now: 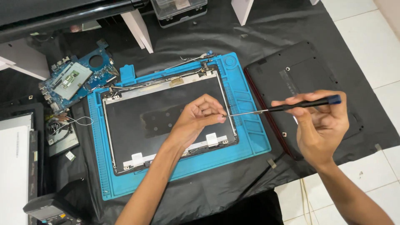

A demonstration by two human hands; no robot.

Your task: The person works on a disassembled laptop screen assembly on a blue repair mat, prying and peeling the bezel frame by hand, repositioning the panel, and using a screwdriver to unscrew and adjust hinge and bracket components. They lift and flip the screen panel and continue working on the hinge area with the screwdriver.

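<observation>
Your right hand (323, 125) has its grip closed around the black handle of a thin screwdriver (287, 107) with a blue cap, holding it nearly level, well above the dark laptop base (291, 71) that lies upside down on the right. The metal shaft runs left to your left hand (200, 116), whose fingertips (220, 118) are pinched shut on the screwdriver's tip — whether anything small sits between them is too fine to tell.

That left hand hovers over the right part of the laptop lid shell (137, 121), an emptied dark panel with a silver frame, white tape strips along its near edge and thin cables running along its far edge. The shell lies flat on a blue repair mat (250, 141), and the mat rests on a black cloth (258, 29) spread over the white-tiled floor (366, 37).

To the far left of the mat sits a blue circuit board (77, 79) — nearer than it, a small fan (60, 133) with a looped wire. A white panel (14, 166) lies at the left edge, and a clear plastic box (179, 10) stands at the far side.
</observation>
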